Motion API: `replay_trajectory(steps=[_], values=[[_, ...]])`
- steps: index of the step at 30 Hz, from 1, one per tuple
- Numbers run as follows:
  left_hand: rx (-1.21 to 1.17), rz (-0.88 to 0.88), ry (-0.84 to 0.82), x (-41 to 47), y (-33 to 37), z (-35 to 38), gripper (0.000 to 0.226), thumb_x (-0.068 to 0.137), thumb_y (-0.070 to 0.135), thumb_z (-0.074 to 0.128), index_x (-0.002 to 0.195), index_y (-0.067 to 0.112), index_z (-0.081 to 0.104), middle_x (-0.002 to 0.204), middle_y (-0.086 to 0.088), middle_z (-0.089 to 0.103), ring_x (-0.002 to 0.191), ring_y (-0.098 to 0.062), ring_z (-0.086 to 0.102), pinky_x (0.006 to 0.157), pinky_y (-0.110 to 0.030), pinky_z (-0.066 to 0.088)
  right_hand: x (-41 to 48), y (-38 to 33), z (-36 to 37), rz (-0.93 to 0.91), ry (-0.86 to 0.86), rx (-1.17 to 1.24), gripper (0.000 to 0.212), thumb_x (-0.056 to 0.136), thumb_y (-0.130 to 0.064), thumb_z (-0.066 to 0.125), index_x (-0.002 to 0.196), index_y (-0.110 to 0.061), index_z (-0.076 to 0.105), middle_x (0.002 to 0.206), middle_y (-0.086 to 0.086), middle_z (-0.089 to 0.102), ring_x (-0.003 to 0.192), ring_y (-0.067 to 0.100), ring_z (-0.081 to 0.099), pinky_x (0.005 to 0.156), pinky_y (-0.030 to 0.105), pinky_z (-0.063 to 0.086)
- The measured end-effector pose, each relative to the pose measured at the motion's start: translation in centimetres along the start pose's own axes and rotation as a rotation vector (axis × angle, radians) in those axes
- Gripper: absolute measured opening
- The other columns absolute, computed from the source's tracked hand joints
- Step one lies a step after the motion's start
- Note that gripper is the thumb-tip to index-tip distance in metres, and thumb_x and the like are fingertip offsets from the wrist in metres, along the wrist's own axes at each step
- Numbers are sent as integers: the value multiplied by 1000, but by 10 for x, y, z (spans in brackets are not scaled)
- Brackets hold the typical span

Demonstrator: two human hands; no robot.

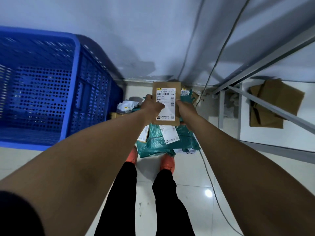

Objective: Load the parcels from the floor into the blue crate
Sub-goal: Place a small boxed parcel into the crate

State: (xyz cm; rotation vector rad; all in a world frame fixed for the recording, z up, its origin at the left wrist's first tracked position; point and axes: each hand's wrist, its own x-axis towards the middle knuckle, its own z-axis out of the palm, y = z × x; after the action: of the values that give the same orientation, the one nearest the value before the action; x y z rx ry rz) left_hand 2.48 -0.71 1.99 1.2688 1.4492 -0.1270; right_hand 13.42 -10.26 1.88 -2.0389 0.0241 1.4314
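Both hands, the left hand point(152, 106) and right hand point(185, 108), are gripping an upright brown parcel point(166, 103) at frame centre, the blue crate point(51, 86) lying at left, nearer the left hand.

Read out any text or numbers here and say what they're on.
"502D 1099 54 78", first characters uncertain: white label on the brown parcel that the left hand and right hand grip.
"V6A": same label, right edge.
Smaller print and logos there, and the labels on the green bags below: too small or blurred to read.

The glossy tiled floor point(187, 201) carries blue crate point(92, 99), teal parcels point(158, 145) (labelled), flattened cardboard point(272, 103).
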Motion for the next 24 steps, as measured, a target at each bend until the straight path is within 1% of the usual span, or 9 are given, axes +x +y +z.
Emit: replay_trajectory(steps=[3, 6, 9, 12, 14, 17, 20, 22, 24], values=[[4, -3, -38, -2, -3, -3, 55, 91, 13, 70, 137, 12, 40, 129, -11, 64, 109, -32, 66, 85, -42, 60, 3, 1, 1, -25, 28, -23, 40, 90, -49, 46, 99, -20, 72, 102, 4, 75, 91, 27, 71, 90, 49, 58], [-11, -3, -59, -1, -9, -2, 58, 91, 10, 70, 140, 10, 39, 130, -10, 63, 112, -32, 64, 89, -43, 58, 3, 5, 4, -27, 54, -40, 36, 93, -43, 44, 102, -19, 70, 106, 7, 73, 93, 28, 69, 91, 47, 57], [-48, 2, -75, 3, -19, 1, 58, 90, 4, 71, 138, 11, 41, 128, -10, 63, 113, -32, 64, 92, -45, 58, 5, 15, 7, -38, 69, -32, 28, 93, -43, 45, 96, -24, 65, 108, 6, 71, 97, 28, 67, 93, 48, 55], [-97, -1, -86, 5, -27, 2, 60, 89, -2, 69, 140, 14, 42, 122, -9, 65, 108, -32, 66, 87, -44, 59, 6, 23, 8, -36, 43, 32, 33, 96, -49, 45, 113, -24, 59, 116, 1, 67, 100, 23, 63, 95, 46, 51], [-117, 14, -90, 6, -29, -1, 60, 89, -5, 66, 141, 15, 43, 126, -10, 66, 106, -31, 66, 84, -43, 60, 6, 25, 8, -23, 10, 85, 37, 101, -49, 42, 123, -22, 55, 118, 0, 65, 99, 20, 62, 87, 43, 50], [-108, 92, -67, 7, -26, -13, 59, 91, -7, 56, 142, 19, 45, 118, -4, 68, 104, -26, 65, 79, -37, 60, 3, 19, 12, -39, -1, 123, 35, 105, -46, 36, 125, -23, 52, 121, 1, 66, 105, 23, 64, 87, 46, 51], [-128, 163, -14, 6, -12, -32, 60, 86, -6, 52, 137, 26, 51, 103, 8, 66, 102, -20, 66, 83, -35, 60, -5, -3, 22, -97, 22, 173, 39, 104, -47, 33, 118, -23, 61, 116, 1, 71, 105, 24, 67, 92, 51, 54], [-184, 253, -5, 3, -1, -52, 57, 81, -7, 55, 125, 30, 55, 104, 9, 67, 104, -19, 67, 88, -40, 60, -15, -23, 37, -163, 97, 229, 38, 101, -48, 36, 104, -27, 68, 108, 2, 74, 101, 25, 70, 90, 49, 56], [-228, 360, 38, -4, 10, -78, 58, 81, -5, 61, 129, 28, 57, 108, 8, 67, 102, -16, 66, 87, -41, 61, -27, -47, 57, -249, 224, 310, 38, 95, -47, 42, 87, -23, 70, 99, 3, 76, 94, 26, 72, 85, 46, 58]])
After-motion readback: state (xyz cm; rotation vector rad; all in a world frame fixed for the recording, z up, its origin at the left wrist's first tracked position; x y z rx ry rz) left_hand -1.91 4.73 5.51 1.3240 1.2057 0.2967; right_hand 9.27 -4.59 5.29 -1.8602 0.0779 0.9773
